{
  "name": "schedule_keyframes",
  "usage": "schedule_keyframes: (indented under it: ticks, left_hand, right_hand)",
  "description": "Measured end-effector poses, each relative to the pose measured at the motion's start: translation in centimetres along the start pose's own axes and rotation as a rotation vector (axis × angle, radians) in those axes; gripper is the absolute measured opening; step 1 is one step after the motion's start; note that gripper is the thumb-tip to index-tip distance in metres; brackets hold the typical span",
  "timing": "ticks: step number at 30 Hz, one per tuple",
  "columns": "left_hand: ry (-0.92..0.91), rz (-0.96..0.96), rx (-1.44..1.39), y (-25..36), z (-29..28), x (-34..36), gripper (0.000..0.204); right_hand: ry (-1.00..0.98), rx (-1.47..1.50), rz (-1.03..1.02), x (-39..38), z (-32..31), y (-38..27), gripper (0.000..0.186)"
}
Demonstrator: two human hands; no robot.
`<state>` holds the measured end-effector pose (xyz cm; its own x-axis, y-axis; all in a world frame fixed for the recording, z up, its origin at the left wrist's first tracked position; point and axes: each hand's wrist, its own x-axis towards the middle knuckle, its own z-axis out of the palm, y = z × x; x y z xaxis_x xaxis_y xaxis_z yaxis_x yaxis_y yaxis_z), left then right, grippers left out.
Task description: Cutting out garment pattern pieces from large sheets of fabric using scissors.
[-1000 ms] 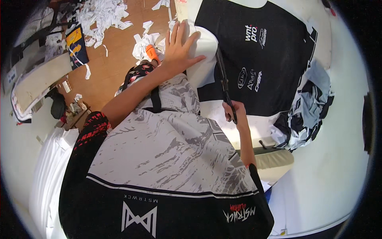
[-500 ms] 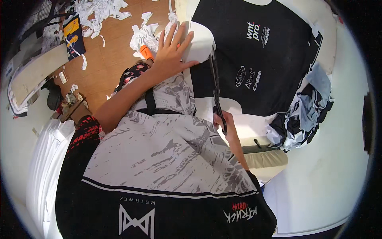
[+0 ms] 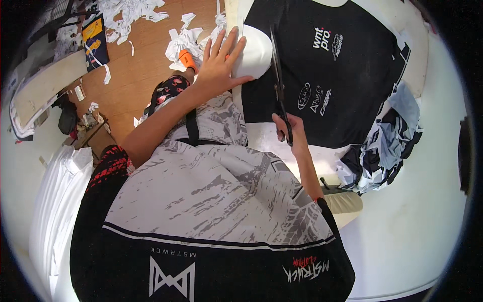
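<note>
A black jersey panel (image 3: 352, 80) with white and red prints lies flat on the table. Beside its left edge is a rounded white area (image 3: 257, 53) of the material. My left hand (image 3: 220, 63) rests there with fingers spread, pressing the white margin down. In my right hand (image 3: 296, 132) is a pair of long dark scissors (image 3: 278, 85), its handles gripped by the fingers. The blades point away from me along the curved border between white and black, and look nearly closed. Whether they are touching the cloth is unclear.
A heap of grey, black and white cloth scraps (image 3: 390, 136) sits right of the panel on the white table (image 3: 427, 191). White scraps (image 3: 126, 20) litter the brown floor (image 3: 151, 50) at far left. White folded material (image 3: 63, 201) is stacked at the left.
My right hand and the scissors have moved away from me, along the white curve and onto the black cloth's side. My left hand stays nearly in place.
</note>
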<state>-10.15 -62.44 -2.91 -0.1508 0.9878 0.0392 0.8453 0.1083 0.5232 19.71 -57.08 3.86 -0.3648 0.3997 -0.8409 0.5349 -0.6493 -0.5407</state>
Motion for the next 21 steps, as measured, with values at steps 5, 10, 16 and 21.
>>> schedule_keyframes:
  ticks: [5, 10, 16, 21]
  left_hand:
    - [-0.049, -0.041, 0.018, -0.1, -0.6, -0.1, 0.108]
    - [-0.039, -0.026, 0.008, -1.0, -1.3, -0.3, 0.107]
    - [-0.042, -0.001, 0.016, -1.4, -1.7, -0.4, 0.109]
    - [-0.058, 0.0, 0.025, -1.5, -2.4, -0.5, 0.112]
  right_hand:
    - [0.003, -0.101, 0.024, 0.4, -2.1, -0.7, 0.04]
    - [-0.009, -0.19, 0.032, 0.5, -4.5, -2.2, 0.041]
    - [0.003, -0.548, -0.017, 1.4, -8.0, -4.7, 0.047]
    - [-0.025, -0.731, -0.083, 2.4, -10.3, -7.1, 0.051]
